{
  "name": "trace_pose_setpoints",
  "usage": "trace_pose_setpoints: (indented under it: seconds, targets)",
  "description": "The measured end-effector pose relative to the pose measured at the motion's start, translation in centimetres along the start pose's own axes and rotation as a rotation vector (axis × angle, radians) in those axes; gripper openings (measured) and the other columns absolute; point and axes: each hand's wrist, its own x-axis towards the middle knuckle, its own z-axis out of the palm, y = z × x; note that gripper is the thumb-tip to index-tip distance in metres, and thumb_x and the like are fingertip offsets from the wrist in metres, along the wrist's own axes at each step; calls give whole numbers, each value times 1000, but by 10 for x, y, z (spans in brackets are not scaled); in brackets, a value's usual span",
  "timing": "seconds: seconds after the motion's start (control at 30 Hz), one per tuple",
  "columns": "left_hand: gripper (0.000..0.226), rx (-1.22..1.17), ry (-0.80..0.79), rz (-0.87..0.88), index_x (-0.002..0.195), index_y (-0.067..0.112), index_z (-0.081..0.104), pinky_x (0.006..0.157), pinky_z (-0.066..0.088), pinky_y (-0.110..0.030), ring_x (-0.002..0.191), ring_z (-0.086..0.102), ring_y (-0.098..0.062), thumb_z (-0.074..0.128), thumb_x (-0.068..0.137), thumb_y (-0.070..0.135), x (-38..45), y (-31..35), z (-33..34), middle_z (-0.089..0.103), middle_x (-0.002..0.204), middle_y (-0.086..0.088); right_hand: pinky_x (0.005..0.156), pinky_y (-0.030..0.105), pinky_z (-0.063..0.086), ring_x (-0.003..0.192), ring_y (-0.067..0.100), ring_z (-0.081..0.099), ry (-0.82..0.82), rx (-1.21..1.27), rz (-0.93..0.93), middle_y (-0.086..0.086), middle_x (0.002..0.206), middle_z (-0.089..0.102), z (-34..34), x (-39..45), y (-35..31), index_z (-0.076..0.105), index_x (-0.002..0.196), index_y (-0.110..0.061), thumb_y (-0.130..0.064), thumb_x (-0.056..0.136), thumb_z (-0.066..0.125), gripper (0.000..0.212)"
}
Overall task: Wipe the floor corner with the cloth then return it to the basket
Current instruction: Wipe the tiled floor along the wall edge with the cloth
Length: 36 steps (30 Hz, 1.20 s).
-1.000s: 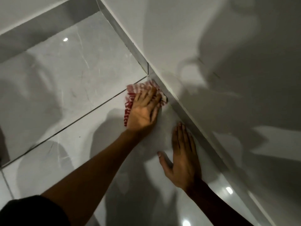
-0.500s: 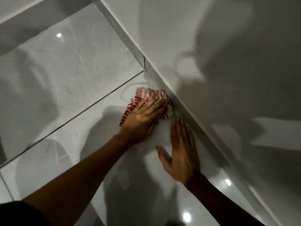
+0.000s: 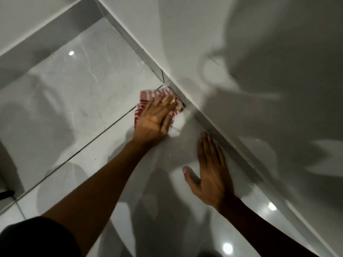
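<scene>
Our left hand point(image 3: 155, 120) lies palm down on the red-and-white striped cloth point(image 3: 148, 97), fingers extended and close together, pressing the cloth flat against the floor rather than closing around it. The fingertips are blurred, so we cannot tell whether any of them curl into the fabric. The cloth shows beyond the fingertips and along the outer edge of this hand, bunched up; its far edge touches the grey skirting strip point(image 3: 204, 123) at the foot of the wall.

Our right hand point(image 3: 211, 169) rests flat on the glossy floor tile point(image 3: 111, 156), on the near side of the left hand and apart from it. Its fingers are straight and together, the thumb is spread toward the left arm, and it holds nothing. The little-finger side of this hand lies just beside the skirting strip.

A dark grout line point(image 3: 89, 143) runs under the cloth, passing to the outer side of the left forearm. Beyond the left hand, the skirting strip meets a second strip at the floor corner point(image 3: 101, 13), well apart from the cloth. The pale wall point(image 3: 241, 52) rises on the outer side of the right hand and carries shadows of our arms. A dark sleeve point(image 3: 37, 238) covers the upper left arm.
</scene>
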Motion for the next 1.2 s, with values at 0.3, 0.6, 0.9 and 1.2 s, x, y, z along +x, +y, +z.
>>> trace_pose_setpoints:
  seconds: [0.3, 0.6, 0.9, 1.2]
  targets:
    - [46, 13, -71, 221, 157, 13, 59, 134, 29, -54, 161, 42, -31, 44, 116, 30, -21, 11, 3, 53, 166, -11, 142, 50, 26, 176, 32, 21, 13, 40, 3, 17, 188, 18, 2, 0, 0, 20, 177, -2, -73, 109, 45, 102]
    - [49, -38, 40, -270, 157, 14, 58, 137, 19, -51, 163, 37, -31, 43, 115, 35, 0, 52, 17, 48, 170, -12, 141, 52, 29, 176, 33, 22, 22, 68, -7, 18, 188, 21, 4, 1, 1, 25, 176, 0, -70, 109, 50, 100]
    - [54, 34, -55, -122, 162, 19, 51, 135, 24, -53, 164, 34, -29, 35, 115, 38, 3, 10, 7, 46, 172, -8, 142, 51, 25, 177, 30, 17, -9, 99, 16, 14, 189, 16, 2, 0, 1, 22, 177, -2, -69, 108, 49, 100]
    - [47, -83, -249, 383, 158, 17, 58, 135, 27, -53, 162, 39, -31, 45, 114, 29, -3, -14, -9, 49, 170, -7, 142, 52, 25, 177, 29, 15, -33, 137, 21, 13, 190, 14, 1, 0, 0, 19, 178, -4, -71, 111, 42, 98]
